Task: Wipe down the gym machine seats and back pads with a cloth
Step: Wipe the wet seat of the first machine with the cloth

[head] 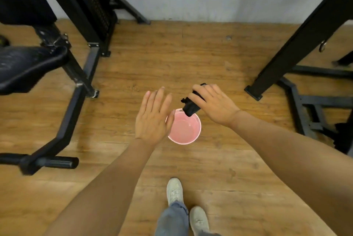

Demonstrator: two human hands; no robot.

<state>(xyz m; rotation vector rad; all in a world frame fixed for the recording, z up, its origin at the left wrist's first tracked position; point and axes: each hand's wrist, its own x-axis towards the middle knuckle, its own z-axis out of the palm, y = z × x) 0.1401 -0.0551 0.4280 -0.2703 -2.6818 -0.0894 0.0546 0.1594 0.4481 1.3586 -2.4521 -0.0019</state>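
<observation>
Right hand (214, 105) grips bunched black cloth (191, 106) above round pink plastic bucket (184, 127); left hand (153, 115) flat, empty beside it. Likely wringing; next wipe black padded seat (28, 65).

Bucket (184, 127) on floor (210, 60) between both hands, cloth (190, 106) above its rim, seat (26, 65) far left.

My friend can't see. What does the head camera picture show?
A right hand grips a black cloth above a pink bucket on a wooden floor. The left hand hovers open beside it, with a black gym seat at left.
</observation>
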